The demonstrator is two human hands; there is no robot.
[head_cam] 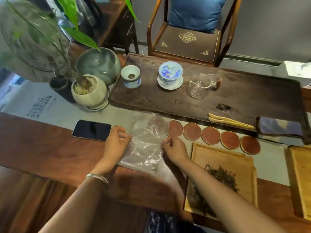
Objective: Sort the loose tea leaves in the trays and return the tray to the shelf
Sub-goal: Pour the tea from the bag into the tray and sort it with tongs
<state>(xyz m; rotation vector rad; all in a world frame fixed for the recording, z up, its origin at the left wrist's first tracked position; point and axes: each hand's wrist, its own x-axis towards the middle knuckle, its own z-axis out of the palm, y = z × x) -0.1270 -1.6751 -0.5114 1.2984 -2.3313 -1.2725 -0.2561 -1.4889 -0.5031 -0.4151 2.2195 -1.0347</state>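
A clear plastic bag (144, 142) lies flat on the table in front of me. My left hand (117, 140) grips its left edge with curled fingers. My right hand (175, 147) pinches its right edge. To the right sits a light wooden tray (223, 153) holding a heap of loose dark tea leaves (222, 177); my right forearm crosses over part of the tray and hides some leaves. A second wooden tray (301, 174) shows at the right edge, cut off by the frame.
A black phone (91, 130) lies left of the bag. Several round red coasters (210, 137) line up behind the tray. A dark tea board (235, 98) carries a gaiwan (170, 74), strainer cup (131, 78), glass pitcher (200, 86) and bamboo tongs (230, 121). Potted plant (89, 91) stands at the left.
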